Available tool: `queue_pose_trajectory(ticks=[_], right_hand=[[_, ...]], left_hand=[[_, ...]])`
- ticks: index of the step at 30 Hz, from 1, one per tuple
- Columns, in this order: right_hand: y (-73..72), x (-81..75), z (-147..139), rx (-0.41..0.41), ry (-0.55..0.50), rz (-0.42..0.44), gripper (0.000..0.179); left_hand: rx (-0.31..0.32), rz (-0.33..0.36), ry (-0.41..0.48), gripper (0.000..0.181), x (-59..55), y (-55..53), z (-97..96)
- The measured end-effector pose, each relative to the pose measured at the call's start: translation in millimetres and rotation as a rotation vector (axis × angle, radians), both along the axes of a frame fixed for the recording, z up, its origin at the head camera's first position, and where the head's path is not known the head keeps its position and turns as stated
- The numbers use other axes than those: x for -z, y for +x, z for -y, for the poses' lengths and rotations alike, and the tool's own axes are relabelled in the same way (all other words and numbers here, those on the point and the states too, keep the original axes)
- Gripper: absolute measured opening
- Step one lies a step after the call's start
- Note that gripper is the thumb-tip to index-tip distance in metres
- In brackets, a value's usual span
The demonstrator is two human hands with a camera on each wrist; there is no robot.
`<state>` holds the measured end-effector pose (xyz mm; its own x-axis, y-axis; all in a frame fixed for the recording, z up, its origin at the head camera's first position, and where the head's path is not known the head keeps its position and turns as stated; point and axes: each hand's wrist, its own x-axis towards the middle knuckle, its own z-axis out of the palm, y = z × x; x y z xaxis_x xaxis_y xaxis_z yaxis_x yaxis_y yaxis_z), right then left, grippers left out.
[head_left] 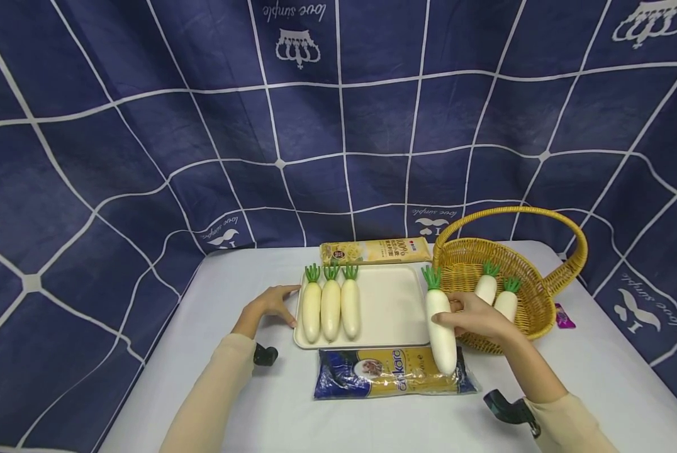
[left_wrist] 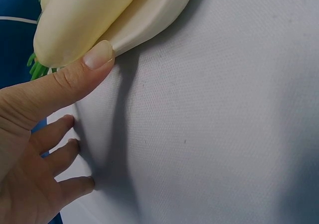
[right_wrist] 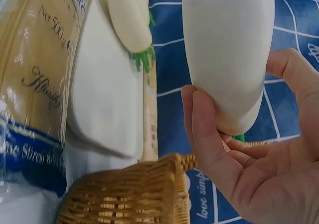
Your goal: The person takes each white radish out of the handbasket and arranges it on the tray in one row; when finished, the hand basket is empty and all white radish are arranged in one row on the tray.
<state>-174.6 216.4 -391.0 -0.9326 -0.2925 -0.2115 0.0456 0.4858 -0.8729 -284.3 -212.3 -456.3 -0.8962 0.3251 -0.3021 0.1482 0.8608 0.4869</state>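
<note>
My right hand (head_left: 480, 316) grips a white radish (head_left: 442, 327) with green leaf stubs, thumb and fingers round its sides. In the head view that radish overlaps the right edge of the cream tray (head_left: 392, 302) and a pasta packet; the right wrist view shows it raised above them. Three more radishes (head_left: 331, 308) lie side by side in the tray's left part, leaves toward the back. By the tray's left edge is my left hand (head_left: 272, 303), fingers spread and holding nothing. Its thumb (left_wrist: 97, 57) touches the tray rim in the left wrist view.
A wicker basket (head_left: 533, 277) with a tall handle stands at the right with two radishes (head_left: 487, 286) inside. Blue-and-gold pasta packet (head_left: 384, 372) lies before the tray, a yellow noodle packet (head_left: 378, 250) behind it. Beside the basket is a small purple packet (head_left: 564, 316).
</note>
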Motion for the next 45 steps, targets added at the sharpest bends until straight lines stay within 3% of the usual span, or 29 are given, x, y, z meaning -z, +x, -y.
queue_pose_trajectory(ticks=[22, 45], right_hand=[[-35.9, 2.5, 33, -0.023, -0.006, -0.007, 0.066], [-79.5, 12.6, 67, -0.03, -0.063, 0.055, 0.068]], left_hand=[[0.014, -0.016, 0.0, 0.104, 1.9, 0.1, 1.1], [-0.011, -0.013, -0.013, 0.103, 0.6, 0.4, -0.4]])
